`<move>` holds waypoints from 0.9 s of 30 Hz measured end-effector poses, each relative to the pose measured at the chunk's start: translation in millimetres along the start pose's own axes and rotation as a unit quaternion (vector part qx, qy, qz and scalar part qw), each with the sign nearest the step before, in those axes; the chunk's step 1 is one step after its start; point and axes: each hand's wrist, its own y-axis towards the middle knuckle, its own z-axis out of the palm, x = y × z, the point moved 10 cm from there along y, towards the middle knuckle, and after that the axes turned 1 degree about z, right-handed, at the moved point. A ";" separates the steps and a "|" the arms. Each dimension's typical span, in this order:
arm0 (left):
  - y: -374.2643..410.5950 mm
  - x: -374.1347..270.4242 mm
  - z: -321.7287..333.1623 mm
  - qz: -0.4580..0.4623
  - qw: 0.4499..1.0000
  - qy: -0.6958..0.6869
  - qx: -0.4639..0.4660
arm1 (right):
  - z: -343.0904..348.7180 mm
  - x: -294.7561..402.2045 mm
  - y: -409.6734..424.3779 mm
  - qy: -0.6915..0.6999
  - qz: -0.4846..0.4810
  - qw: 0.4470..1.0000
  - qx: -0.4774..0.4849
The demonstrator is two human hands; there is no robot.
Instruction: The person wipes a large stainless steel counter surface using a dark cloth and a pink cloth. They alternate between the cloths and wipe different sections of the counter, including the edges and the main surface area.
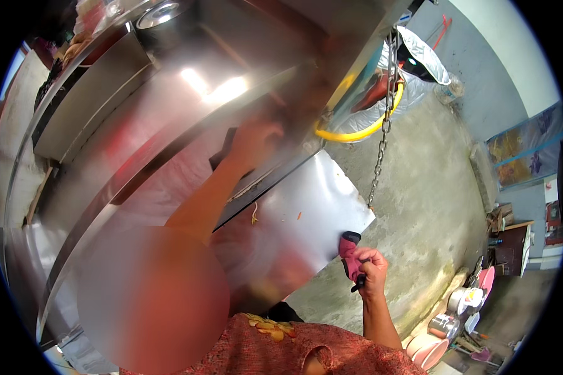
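Observation:
In my right hand (373, 274) I hold a crumpled maroon and black work glove (350, 258), above the near edge of a shiny metal shelf (319, 187). My left hand (255, 140) reaches over a stainless-steel counter (178, 187), partly hazy, with its fingers curled. Against its wrist lies a dark flat object (223, 147); whether the hand grips it I cannot tell. On the shelf lie a thin pale scrap (254, 213) and a small orange shred (299, 215). A blurred disc hides the area around my left upper arm.
A metal chain (381, 154) hangs down to the shelf's outer corner. Past it are a yellow curved tube (356, 137) and silver sheeting (410, 101) above the concrete floor (417, 173). A round steel lid (162, 16) is upper left; pots (443, 326) and pink basins (427, 349) stand lower right.

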 end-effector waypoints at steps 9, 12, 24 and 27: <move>-102.1 -39.9 -22.3 -0.085 0.950 -0.286 0.097 | -13.8 -6.5 -19.4 -0.030 0.023 0.999 0.010; -103.7 29.2 -94.4 -0.232 0.947 -0.217 -0.051 | -40.7 -5.2 -33.9 -0.029 0.023 0.999 -0.013; -76.0 -47.1 17.4 0.071 0.995 0.042 0.053 | -86.2 -35.8 -63.1 0.006 0.055 0.996 -0.063; -108.3 -48.7 -15.4 0.056 0.998 -0.014 0.028 | -90.6 -27.0 -65.0 -0.029 0.033 0.998 -0.042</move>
